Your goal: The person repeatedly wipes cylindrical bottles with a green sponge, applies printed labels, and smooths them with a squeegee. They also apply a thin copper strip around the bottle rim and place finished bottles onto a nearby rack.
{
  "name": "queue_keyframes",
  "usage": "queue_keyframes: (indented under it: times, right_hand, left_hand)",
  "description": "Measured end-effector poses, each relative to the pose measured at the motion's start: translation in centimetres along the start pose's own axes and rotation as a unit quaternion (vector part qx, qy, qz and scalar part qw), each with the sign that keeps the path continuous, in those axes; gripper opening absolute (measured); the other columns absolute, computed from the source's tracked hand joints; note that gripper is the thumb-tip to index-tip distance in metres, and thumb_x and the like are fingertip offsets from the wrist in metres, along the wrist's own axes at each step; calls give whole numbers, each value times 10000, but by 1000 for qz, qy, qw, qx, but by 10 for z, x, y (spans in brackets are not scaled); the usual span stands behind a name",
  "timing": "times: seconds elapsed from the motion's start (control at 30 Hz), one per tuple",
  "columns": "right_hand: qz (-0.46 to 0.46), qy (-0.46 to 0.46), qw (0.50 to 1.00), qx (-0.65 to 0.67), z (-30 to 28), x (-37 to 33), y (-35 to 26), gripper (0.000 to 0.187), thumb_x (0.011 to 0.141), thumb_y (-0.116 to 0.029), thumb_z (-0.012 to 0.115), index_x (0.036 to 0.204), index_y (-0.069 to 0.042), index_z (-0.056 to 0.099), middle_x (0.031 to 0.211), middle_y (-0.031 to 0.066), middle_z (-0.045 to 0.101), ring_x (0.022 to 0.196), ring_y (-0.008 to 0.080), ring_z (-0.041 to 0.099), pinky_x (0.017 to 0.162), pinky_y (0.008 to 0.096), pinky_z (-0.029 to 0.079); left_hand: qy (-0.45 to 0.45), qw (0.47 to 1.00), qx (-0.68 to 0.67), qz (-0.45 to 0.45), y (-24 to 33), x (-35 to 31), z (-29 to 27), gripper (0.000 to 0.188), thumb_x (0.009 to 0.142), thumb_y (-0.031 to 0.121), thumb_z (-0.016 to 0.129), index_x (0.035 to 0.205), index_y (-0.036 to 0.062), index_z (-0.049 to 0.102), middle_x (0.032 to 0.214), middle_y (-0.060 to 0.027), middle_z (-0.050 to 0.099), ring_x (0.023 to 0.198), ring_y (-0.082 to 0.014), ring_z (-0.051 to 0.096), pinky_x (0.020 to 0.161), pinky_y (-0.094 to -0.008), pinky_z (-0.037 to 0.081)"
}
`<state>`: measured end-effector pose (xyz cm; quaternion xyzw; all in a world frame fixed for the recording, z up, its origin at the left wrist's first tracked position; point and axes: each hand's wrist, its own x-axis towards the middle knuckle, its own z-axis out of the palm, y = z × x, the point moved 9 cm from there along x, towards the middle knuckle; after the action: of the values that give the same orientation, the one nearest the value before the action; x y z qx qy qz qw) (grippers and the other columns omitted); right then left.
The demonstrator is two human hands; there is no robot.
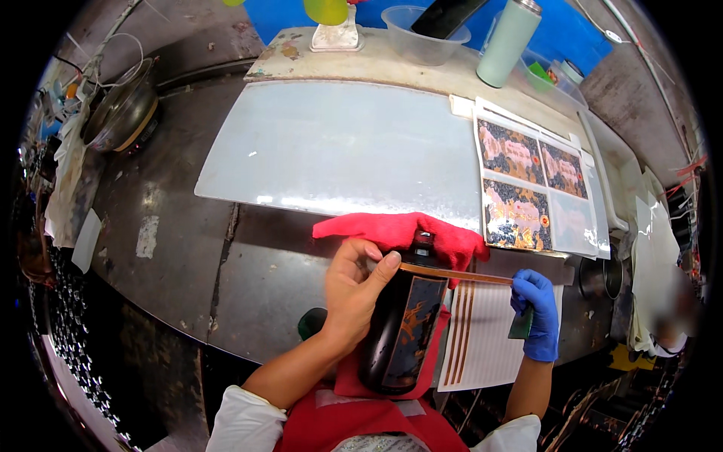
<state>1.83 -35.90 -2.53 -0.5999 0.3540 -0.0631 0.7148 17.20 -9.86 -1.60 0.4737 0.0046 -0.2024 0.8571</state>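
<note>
A dark bottle (395, 331) with a decorated orange-and-black panel lies in front of me, its neck pointing away. My bare left hand (355, 290) grips it at the shoulder, the thumb pressing one end of a narrow copper-coloured strip (474, 277) against it. The strip stretches taut to the right, where the gloved blue fingers of my right hand (538, 316) pinch its other end. A small green flat piece (521, 324) also sits in that hand, partly hidden. Under the bottle's neck is a red cloth (384, 230).
Beside the bottle lies a white backing sheet (482, 331) bearing several more strips. Printed sheets (520, 181) rest on the pale board (339, 143) beyond. A shelf behind holds a green flask (509, 41) and a clear bowl (425, 38). A metal pan (124, 117) stands far left.
</note>
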Motion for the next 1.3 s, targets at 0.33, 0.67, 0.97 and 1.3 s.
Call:
queue_keyframes:
  times: [0.33,0.67,0.97,1.3]
  right_hand:
    - [-11,14,998,-59,-6,8,0,158,758,-175,693,751,-37,617,570,-36,482,461,38,416,420,191,298]
    - [-16,-35,998,-47,27,-4,-9,186,738,-200,724,767,-29,656,613,-33,530,546,31,445,495,190,326]
    - [-41,-48,997,-49,44,-2,-18,143,744,-153,700,725,-30,628,566,-38,500,470,24,423,426,177,304]
    - [-55,-122,990,-45,110,-16,-34,166,758,-148,716,825,-2,673,710,3,603,639,40,525,565,198,426]
  left_hand:
    - [-244,785,462,332,49,-103,48,643,645,349,797,1171,82,540,1067,-151,540,953,-291,505,878,-425,373]
    - [-386,687,552,272,-10,-121,-11,1111,686,436,755,1321,-181,83,1347,-405,203,1201,-586,291,1006,-523,280]
    - [-350,426,700,454,2,-161,63,623,727,503,673,1252,198,533,1103,-195,560,1097,-354,490,1023,-621,105]
    - [-280,724,535,334,16,-122,-15,945,623,538,749,1237,-98,416,1249,-379,396,1117,-505,463,956,-511,368]
